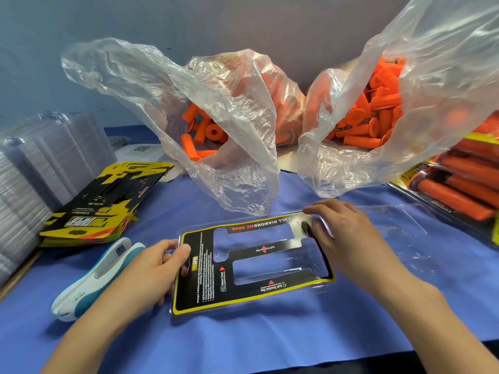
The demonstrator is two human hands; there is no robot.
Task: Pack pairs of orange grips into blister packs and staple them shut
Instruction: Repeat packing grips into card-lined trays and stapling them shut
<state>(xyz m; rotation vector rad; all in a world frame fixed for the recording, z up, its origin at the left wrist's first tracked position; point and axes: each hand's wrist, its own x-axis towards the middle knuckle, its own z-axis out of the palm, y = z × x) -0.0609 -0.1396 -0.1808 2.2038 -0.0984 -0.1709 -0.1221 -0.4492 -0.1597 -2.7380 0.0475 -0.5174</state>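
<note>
Two empty slots show in the blister pack [253, 268] on the blue worktop [270, 333], left hand [151, 268] pinching its edge, right hand [348, 238] spread on its far end; orange grips [370, 122] bagged, stapler [100, 279] idle, finished packs [464, 182] stacked right.

the black and yellow card insert [251, 265] in the blister pack carries "full diamond mx grips", "soft traction top" and "2 inner core". the stack of cards [91, 209] shows "synergy".
</note>
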